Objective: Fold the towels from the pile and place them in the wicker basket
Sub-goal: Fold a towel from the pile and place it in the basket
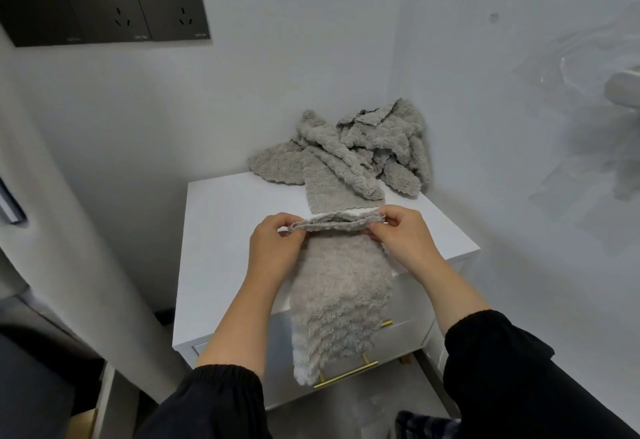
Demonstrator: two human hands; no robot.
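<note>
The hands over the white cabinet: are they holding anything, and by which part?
A grey towel, pinched along its upper edge: left hand at the left corner, right hand at the right corner.

two hands: left hand (273,248), right hand (401,241). one towel (341,300) in hand. one pile (363,148), towels in it too tangled to count. one worktop (221,248). two brass handles (346,374). three wall plates (100,6), two with sockets. two sleeves (214,400).
</note>
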